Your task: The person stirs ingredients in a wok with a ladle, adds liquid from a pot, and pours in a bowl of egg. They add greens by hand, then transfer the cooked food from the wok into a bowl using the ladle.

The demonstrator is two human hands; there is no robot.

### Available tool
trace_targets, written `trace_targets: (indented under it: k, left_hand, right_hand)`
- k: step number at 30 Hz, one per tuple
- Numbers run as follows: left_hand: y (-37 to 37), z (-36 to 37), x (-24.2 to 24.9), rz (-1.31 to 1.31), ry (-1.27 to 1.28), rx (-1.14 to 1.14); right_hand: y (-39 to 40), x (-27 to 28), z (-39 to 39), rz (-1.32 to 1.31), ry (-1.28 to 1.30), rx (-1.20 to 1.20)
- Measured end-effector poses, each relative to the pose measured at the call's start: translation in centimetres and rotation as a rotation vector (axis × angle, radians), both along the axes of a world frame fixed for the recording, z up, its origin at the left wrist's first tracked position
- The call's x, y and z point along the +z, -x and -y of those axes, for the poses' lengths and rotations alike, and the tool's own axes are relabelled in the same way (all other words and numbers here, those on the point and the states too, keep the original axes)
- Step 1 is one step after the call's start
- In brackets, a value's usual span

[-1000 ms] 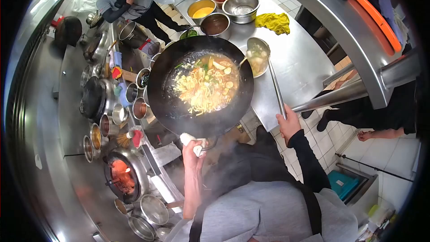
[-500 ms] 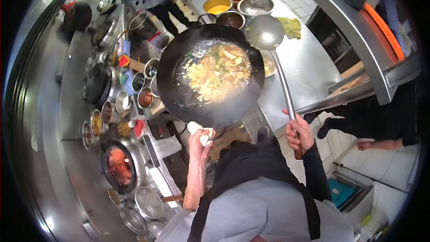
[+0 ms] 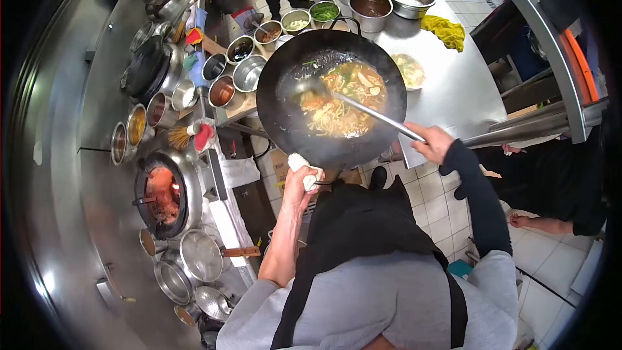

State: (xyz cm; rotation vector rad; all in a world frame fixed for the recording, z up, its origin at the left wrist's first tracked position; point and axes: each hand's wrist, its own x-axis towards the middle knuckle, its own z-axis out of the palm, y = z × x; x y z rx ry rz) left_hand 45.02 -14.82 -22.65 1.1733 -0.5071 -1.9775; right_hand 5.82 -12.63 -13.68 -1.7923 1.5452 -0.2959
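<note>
A large black wok (image 3: 278, 123) hangs in front of me with noodles (image 3: 343, 113), vegetables and broth in it. My left hand (image 3: 299, 185) is closed round the wok's near handle through a folded white cloth (image 3: 304, 167). My right hand (image 3: 433, 144) grips a long-handled ladle (image 3: 369, 111). The ladle's bowl is down inside the wok, at the left of the noodles and partly hidden by steam and broth. A bowl of pale food (image 3: 408, 71) stands on the steel table just right of the wok.
Metal pots of sauces and chopped ingredients (image 3: 324, 11) stand beyond the wok. A lit burner (image 3: 162, 198) glows at left, near strainers (image 3: 201, 255). A yellow cloth (image 3: 444, 31) lies on the steel table (image 3: 463, 94). One person stands at the far end, another at right.
My right hand has swung the ladle from above the table down into the wok. The wok sits further right in view, and the bowl of pale food beside it is more visible.
</note>
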Motion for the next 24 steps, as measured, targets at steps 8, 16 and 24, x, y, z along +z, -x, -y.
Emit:
trace_targets:
  k: [8, 16, 24]
  left_hand:
    - [-3.0, -2.4, 0.7, 0.045, -0.034, 0.103]
    - [-3.3, -2.5, -0.4, -0.018, -0.015, 0.159]
    - [-4.4, -2.5, 0.1, -0.004, -0.004, 0.198]
  right_hand:
    - [1.2, -1.0, -2.7, -0.098, 0.098, -0.276]
    - [-4.5, -3.3, -3.7, 0.154, 0.002, -0.053]
    - [-0.3, 0.0, -1.9, -0.173, 0.178, -0.194]
